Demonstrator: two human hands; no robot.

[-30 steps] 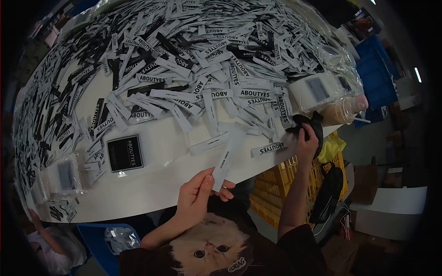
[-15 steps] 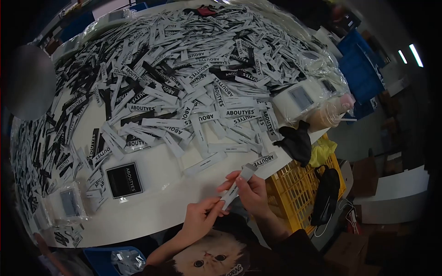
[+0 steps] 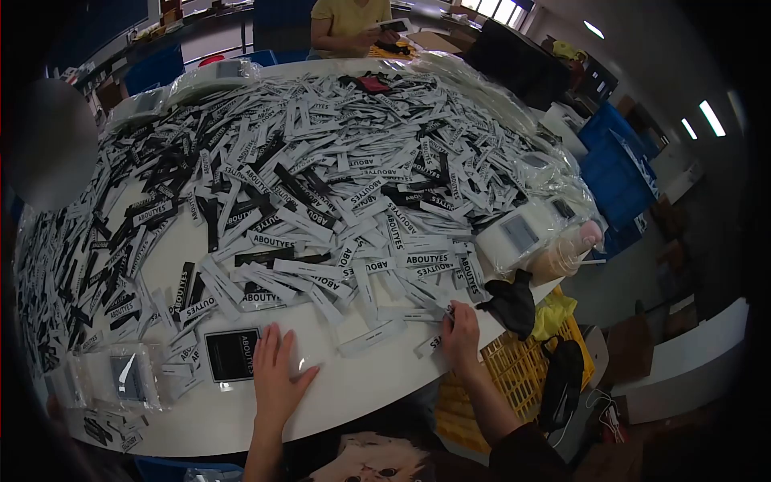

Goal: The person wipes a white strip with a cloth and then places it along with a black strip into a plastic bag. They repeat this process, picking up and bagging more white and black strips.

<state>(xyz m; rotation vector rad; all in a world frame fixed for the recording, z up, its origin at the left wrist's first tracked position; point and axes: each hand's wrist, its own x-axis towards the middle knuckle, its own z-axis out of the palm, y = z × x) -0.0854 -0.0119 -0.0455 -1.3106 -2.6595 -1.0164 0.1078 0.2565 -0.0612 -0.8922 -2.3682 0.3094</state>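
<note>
My left hand lies flat with fingers spread, its fingertips at the right edge of a black ABOUTYES pack and on a clear plastic bag. Farther right, my right hand is closed, its fingertips pinched together low over the table's front right. A small bit of something pale and dark shows at those fingertips; what it is cannot be made out. One white printed strip lies just left of the right wrist, and a blank-looking white strip rests between the hands.
A large heap of black and white ABOUTYES strips covers the white table. Bagged packs lie at left. A drink cup, black cloth and yellow crate stand right. Across the table, a person handles something.
Both hands were together holding a white strip. They have parted: the left moved left and lies flat, the right moved right and slightly down. The view has tilted up, showing another person.
</note>
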